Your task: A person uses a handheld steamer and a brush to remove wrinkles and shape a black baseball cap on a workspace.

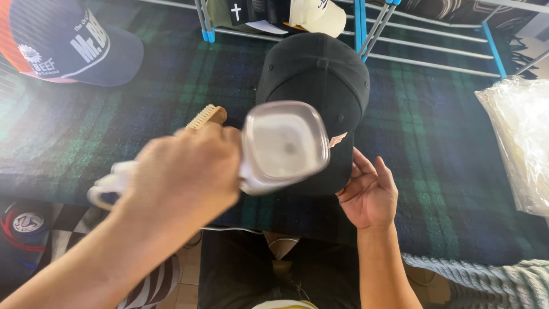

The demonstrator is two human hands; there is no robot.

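A black baseball cap lies on a dark green and blue plaid cloth, its brim toward me. My right hand touches the brim's right edge with the fingers spread. My left hand is raised over the cloth and grips a white handheld appliance by its handle; its squarish plate faces up at me and hides part of the brim. A wooden brush peeks out just behind my left hand.
A navy and orange cap lies at the far left. A rack with blue and grey bars stands at the back with more caps on it. A clear plastic bag sits at the right edge.
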